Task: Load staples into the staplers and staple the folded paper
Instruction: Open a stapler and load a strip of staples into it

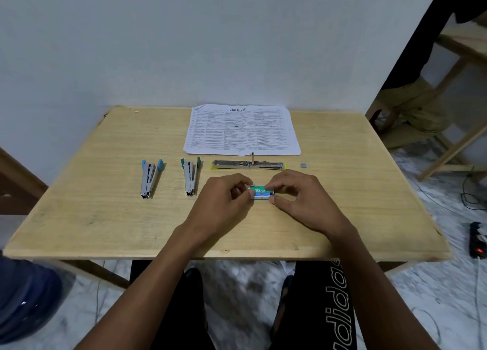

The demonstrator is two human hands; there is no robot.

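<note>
A small green staple box (261, 192) is held between both hands just above the wooden table (105, 217). My left hand (224, 204) pinches its left end and my right hand (300, 199) pinches its right end. Behind the hands lies a yellow-tipped stapler (247, 164), swung fully open and flat. Left of it lie two more staplers, one with blue ends (150, 178) and one with green ends (191, 175), both opened in a V. A printed paper (242, 130) lies flat at the table's far edge.
A small grey piece, perhaps a strip of staples (304, 165), lies right of the yellow-tipped stapler. A wall stands right behind the table. A wooden frame (453, 144) and cables are on the floor at right, a blue container (23, 297) at lower left.
</note>
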